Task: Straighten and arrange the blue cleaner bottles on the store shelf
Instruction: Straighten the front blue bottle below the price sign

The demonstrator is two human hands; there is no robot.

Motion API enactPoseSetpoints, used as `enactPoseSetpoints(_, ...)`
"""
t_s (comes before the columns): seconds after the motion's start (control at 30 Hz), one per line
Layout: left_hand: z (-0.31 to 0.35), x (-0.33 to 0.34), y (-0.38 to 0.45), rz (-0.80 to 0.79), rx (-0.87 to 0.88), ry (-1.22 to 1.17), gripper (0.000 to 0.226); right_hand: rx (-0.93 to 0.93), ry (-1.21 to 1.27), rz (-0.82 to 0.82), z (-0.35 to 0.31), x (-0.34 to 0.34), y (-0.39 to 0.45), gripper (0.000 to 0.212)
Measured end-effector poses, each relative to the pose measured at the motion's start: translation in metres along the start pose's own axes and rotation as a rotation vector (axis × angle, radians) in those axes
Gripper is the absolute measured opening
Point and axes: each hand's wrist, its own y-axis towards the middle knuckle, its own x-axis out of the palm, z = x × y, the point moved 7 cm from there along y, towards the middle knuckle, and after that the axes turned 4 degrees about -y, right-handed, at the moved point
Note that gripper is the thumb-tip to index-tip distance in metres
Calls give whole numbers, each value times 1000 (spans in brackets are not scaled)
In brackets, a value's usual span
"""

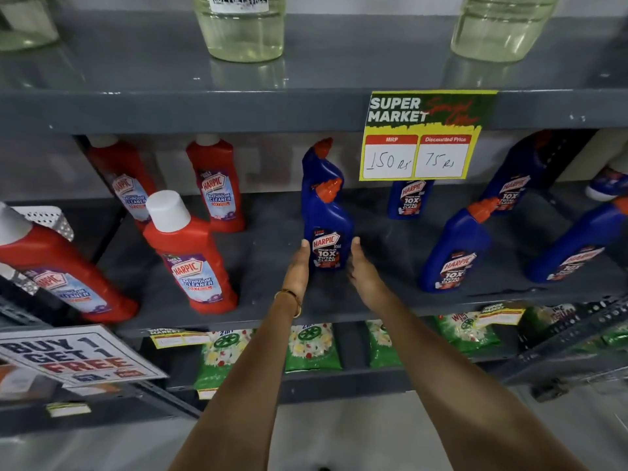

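Observation:
A blue cleaner bottle (328,229) with an orange cap stands upright at the middle of the grey shelf (265,266). My left hand (298,266) lies flat against its left side and my right hand (361,266) against its right side, so the bottle sits between both palms. A second blue bottle (321,164) stands right behind it. More blue bottles stand to the right: one (410,200) partly behind the price card, one (455,246) near the front, one (509,185) at the back and one (574,246) at the right edge.
Red bathroom cleaner bottles (190,256) fill the shelf's left half. A yellow price card (421,158) hangs from the shelf above. Clear liquid bottles (243,32) stand on the upper shelf. Green packets (311,345) lie on the shelf below, beside a "buy 1 get 1 free" sign (74,355).

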Motion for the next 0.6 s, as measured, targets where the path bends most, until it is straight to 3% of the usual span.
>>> enactPoseSetpoints(0.27,-9,-3,-13,71,57,11,60,4,-39,-18,7,-7,-7,70)
enactPoseSetpoints(0.6,-24,-10,-38,47,24,78,68,-47,-87,-25,19,-10,-39,67)
